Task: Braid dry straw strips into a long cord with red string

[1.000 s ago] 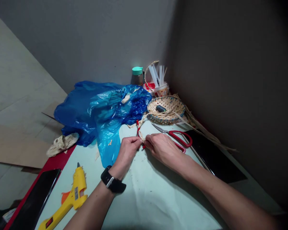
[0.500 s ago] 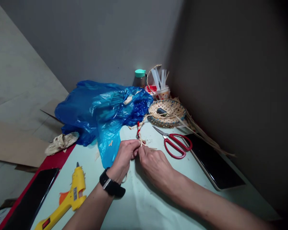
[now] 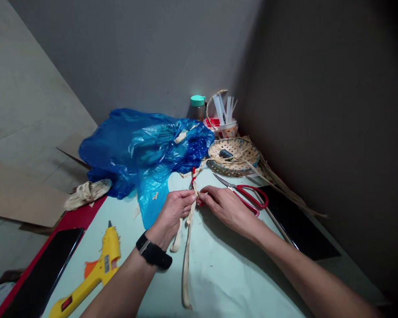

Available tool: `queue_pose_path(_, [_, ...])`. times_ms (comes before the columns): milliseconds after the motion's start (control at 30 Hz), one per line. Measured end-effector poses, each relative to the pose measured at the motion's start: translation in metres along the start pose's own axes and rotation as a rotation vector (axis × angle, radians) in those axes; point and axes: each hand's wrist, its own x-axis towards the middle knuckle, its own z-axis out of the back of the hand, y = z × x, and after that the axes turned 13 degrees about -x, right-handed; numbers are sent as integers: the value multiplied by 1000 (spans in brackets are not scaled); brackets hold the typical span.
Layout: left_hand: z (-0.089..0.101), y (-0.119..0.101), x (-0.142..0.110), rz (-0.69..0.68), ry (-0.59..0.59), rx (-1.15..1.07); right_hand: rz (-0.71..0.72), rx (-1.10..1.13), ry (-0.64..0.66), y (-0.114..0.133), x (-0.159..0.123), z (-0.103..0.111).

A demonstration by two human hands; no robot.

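My left hand (image 3: 176, 208), with a black watch on the wrist, pinches a braid of pale dried plant strips (image 3: 186, 260) between thumb and fingers. Close beside it, my right hand (image 3: 224, 211) is closed at the same spot, thumb and forefinger together on the strips. Loose strip ends hang from the hands toward me over the pale green table. Just beyond the fingertips, a red tie (image 3: 193, 171) shows at the braid's far end. Red-handled scissors (image 3: 240, 190) lie partly behind my right hand.
A yellow glue gun (image 3: 110, 251) lies at left beside a black phone (image 3: 49, 274). A blue plastic bag (image 3: 119, 141) covers the back left. Behind stand a woven basket (image 3: 215, 165), a cup of glue sticks (image 3: 228, 129) and a green-lidded jar (image 3: 197, 108). A dark tablet (image 3: 298, 225) lies right.
My right hand has shifted slightly right and turned, now covering part of the scissors' handles. The long strip ends have come into sight, hanging toward me below the hands.
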Motion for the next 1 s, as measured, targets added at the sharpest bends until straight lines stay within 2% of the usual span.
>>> queue_pose_path(67, [-2, 0, 0, -2, 13, 9, 60, 165, 71, -3, 3, -4])
queue_pose_path(167, [-5, 1, -1, -4, 4, 32, 88, 236, 84, -7, 5, -8])
queue_pose_path(400, [-10, 6, -3, -16, -70, 52, 37, 64, -34, 0, -4, -6])
queue_pose_path(533, [-7, 7, -1, 26, -45, 12, 60, 9, -39, 1, -9, -7])
queue_pose_path(667, [-5, 7, 2, 39, -69, 21, 78, -48, -38, 0, -9, -6])
queue_pose_path(733, [-5, 8, 3, 36, -67, 38, 93, -54, -18, -2, -7, 2])
queue_pose_path(833, [-3, 7, 4, 23, -68, 53, 53, -96, -48, -13, -6, 30])
queue_pose_path(933, [-2, 7, 4, 10, -65, 65, -161, -322, -220, -36, -6, 64])
queue_pose_path(1000, [-2, 7, 4, 2, -53, 75, -296, -509, -233, -56, -5, 77])
